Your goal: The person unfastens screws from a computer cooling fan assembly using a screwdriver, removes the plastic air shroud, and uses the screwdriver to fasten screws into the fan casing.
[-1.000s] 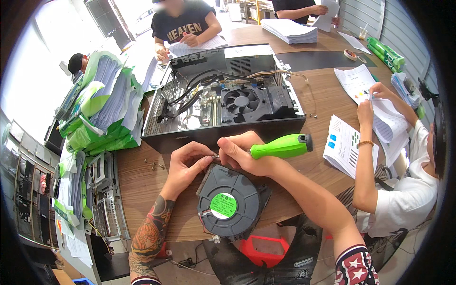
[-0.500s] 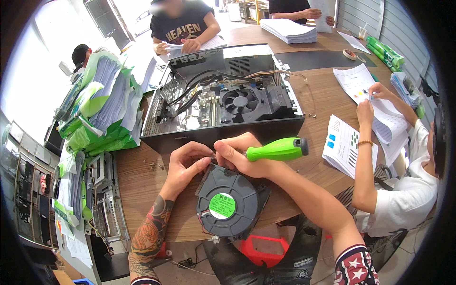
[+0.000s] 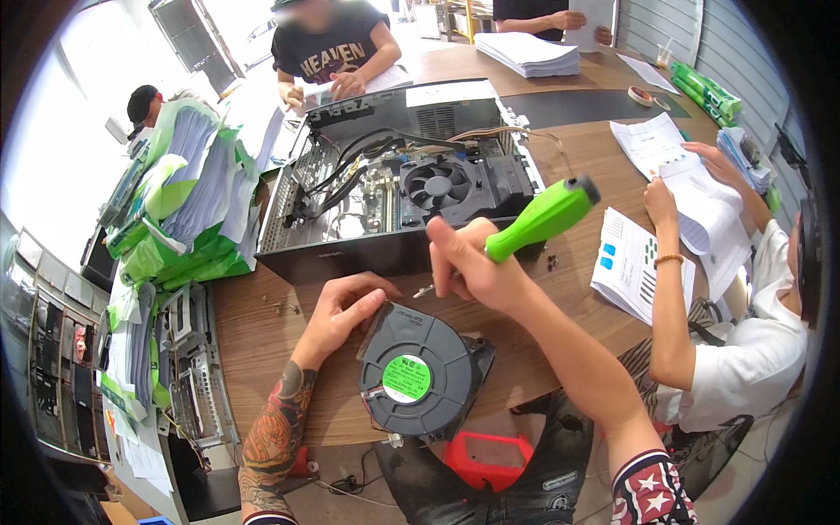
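A round black blower fan (image 3: 451, 350) with a green label rests at the table's near edge, in front of me. My left hand (image 3: 346, 311) has its fingers curled around the fan's upper left corner, with the thumb against it. In my right hand (image 3: 477, 267) is a screwdriver with a green handle (image 3: 542, 219), tilted up to the right. Its metal tip shows just above the fan, apart from it. Behind both hands stands an opened black computer case (image 3: 367, 254), with a cooling fan (image 3: 437, 185) and cables inside.
Small screws (image 3: 284, 306) lie left of my left hand, and more screws (image 3: 551, 262) lie right of the case. Stacked papers in green wrapping (image 3: 192, 175) and metal parts (image 3: 197, 367) stand at the left. People sit across and at the right with paper sheets (image 3: 643, 262).
My right hand has lifted away from my left hand and the fan's top edge, moving right. The screwdriver's handle has swung upward. My left hand stays almost where it was.
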The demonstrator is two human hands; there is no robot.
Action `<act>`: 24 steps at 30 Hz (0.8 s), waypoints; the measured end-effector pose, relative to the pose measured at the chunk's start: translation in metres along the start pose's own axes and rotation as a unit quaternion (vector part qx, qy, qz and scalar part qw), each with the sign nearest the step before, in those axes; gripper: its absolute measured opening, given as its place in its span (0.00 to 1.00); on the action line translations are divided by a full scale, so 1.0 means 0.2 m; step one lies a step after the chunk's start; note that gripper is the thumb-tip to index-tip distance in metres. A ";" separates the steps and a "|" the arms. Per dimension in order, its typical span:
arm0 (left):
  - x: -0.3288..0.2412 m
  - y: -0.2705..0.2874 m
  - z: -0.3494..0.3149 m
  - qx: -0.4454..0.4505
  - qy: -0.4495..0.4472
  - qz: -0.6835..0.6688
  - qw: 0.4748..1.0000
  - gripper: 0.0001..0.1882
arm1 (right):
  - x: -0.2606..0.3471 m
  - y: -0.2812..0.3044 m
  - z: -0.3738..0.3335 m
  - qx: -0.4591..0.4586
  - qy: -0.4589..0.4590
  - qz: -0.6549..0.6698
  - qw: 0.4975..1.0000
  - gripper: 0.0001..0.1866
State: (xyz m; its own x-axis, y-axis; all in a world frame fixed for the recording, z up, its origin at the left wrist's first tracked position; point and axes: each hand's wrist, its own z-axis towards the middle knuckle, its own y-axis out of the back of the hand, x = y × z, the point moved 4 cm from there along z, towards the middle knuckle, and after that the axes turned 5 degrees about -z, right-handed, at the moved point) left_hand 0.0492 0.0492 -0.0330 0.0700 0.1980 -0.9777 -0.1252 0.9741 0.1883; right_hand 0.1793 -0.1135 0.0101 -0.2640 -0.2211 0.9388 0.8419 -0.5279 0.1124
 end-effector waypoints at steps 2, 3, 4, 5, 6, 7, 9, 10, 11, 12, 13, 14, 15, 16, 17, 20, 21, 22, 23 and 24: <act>-0.03 -0.03 -0.01 -0.002 0.005 0.010 1.000 0.18 | 0.03 0.03 -0.01 0.005 -0.011 0.012 1.000 0.41; -0.04 -0.05 -0.01 0.011 -0.018 0.008 1.000 0.18 | 0.04 0.04 -0.01 0.004 -0.012 0.012 1.000 0.41; -0.06 -0.06 -0.01 0.023 -0.041 0.006 0.999 0.19 | 0.06 0.05 -0.01 0.010 -0.013 0.001 1.000 0.42; -0.06 -0.06 -0.01 0.031 -0.028 0.001 0.999 0.18 | 0.07 0.06 -0.01 0.017 -0.014 -0.010 1.000 0.43; -0.07 -0.06 -0.02 0.031 -0.028 0.000 0.999 0.18 | 0.08 0.07 -0.01 0.017 -0.015 -0.011 1.000 0.43; -0.08 -0.06 -0.02 0.034 -0.016 0.012 0.999 0.17 | 0.08 0.07 -0.01 0.015 -0.018 -0.031 0.999 0.45; -0.09 -0.06 -0.03 0.038 -0.004 0.022 0.999 0.16 | 0.09 0.09 -0.01 0.031 -0.034 -0.069 0.997 0.47; -0.09 -0.04 -0.03 0.038 -0.007 0.035 0.999 0.15 | 0.08 0.10 -0.01 0.032 -0.036 -0.071 0.996 0.47; -0.09 -0.04 -0.02 0.039 -0.010 0.048 0.998 0.14 | 0.08 0.11 -0.01 0.049 -0.033 -0.064 0.996 0.47; -0.10 -0.03 -0.03 0.038 -0.010 0.047 0.998 0.14 | 0.08 0.10 -0.01 0.066 -0.028 -0.057 0.996 0.47; -0.10 -0.03 -0.03 0.038 -0.013 0.045 0.998 0.14 | 0.09 0.09 -0.01 0.067 -0.029 -0.057 0.996 0.47; -0.10 -0.03 -0.03 0.038 -0.017 0.044 0.998 0.13 | 0.09 0.08 -0.02 0.075 -0.034 -0.057 0.995 0.47; -0.10 -0.03 -0.03 0.035 -0.015 0.044 0.998 0.13 | 0.09 0.06 -0.02 0.084 -0.039 -0.054 0.994 0.47; -0.10 -0.03 -0.03 0.034 -0.013 0.041 0.998 0.13 | 0.09 0.04 -0.03 0.086 -0.039 -0.052 0.994 0.47; -0.09 -0.02 -0.03 0.033 -0.011 0.038 0.999 0.13 | 0.08 0.02 -0.03 0.096 -0.047 -0.034 0.994 0.43; -0.09 -0.03 -0.03 0.034 -0.002 0.031 0.999 0.14 | 0.09 0.02 -0.04 0.109 -0.046 -0.018 0.993 0.39; -0.09 -0.03 -0.03 0.034 -0.002 0.031 0.999 0.14 | 0.10 0.01 -0.04 0.107 -0.041 -0.042 0.993 0.42; -0.09 -0.03 -0.03 0.034 0.000 0.028 0.999 0.14 | 0.11 0.01 -0.04 0.106 -0.036 -0.066 0.992 0.45; -0.08 -0.03 -0.02 0.035 0.002 0.026 0.999 0.14 | 0.11 0.01 -0.04 0.104 -0.037 -0.066 0.992 0.45; -0.08 -0.03 -0.02 0.035 0.002 0.027 0.999 0.14 | 0.11 0.01 -0.04 0.104 -0.035 -0.058 0.992 0.45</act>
State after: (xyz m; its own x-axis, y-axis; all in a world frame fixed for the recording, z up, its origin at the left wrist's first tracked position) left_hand 0.0441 0.0397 -0.0189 0.0603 0.2499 -0.9664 -0.0596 0.9673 0.2464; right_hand 0.1708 -0.1257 0.0290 -0.3373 -0.1066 0.9354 0.8885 -0.3645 0.2789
